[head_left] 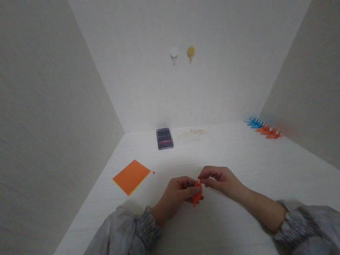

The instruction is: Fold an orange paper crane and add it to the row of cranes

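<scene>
A small piece of folded orange paper (197, 195) is pinched between the thumb and fingers of my left hand (178, 194), near the front middle of the table. My right hand (219, 178) has its thumb and index finger closed at the paper's upper end, where a bit of white shows. The fingers cover part of the folds. To the left, a stack of flat orange paper sheets (132, 177) with a yellow edge lies on the white table, apart from both hands.
Several folded paper cranes, blue ones (254, 123) and orange ones (270, 132), line the right wall. A blurred dark object (164, 139) lies by the back wall, which bears a white hook (173, 54) and a yellow hook (190, 52). An orange scrap (154, 172) lies beside the sheets.
</scene>
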The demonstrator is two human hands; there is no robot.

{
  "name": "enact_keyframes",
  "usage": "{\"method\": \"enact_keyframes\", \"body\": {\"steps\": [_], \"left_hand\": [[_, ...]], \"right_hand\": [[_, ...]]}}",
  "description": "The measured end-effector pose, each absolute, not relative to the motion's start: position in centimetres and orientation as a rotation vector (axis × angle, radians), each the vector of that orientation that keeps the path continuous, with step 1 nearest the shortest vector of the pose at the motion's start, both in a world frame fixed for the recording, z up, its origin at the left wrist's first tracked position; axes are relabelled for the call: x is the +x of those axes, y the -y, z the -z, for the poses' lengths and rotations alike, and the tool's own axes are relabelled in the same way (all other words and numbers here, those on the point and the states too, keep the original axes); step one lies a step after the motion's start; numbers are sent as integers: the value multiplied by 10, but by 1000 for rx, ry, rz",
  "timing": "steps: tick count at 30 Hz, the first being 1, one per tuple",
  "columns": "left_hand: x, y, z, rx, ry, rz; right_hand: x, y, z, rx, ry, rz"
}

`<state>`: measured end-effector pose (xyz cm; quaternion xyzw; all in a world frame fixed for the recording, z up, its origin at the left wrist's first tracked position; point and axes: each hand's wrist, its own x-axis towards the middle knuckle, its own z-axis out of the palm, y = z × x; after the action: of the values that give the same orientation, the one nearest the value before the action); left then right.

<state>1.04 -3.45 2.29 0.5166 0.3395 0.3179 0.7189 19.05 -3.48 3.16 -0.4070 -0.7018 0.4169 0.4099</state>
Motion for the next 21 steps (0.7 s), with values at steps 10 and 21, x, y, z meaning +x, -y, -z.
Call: {"method": "enact_keyframes", "body": {"steps": [10,21], "left_hand": [[11,34,-20,1105,-762,-695],[12,32,-16,1116,-773,-711]], "right_hand": [[194,32,-29,-1028,1852,-1006],[194,31,-29,-1024,1855,-1004]]}}
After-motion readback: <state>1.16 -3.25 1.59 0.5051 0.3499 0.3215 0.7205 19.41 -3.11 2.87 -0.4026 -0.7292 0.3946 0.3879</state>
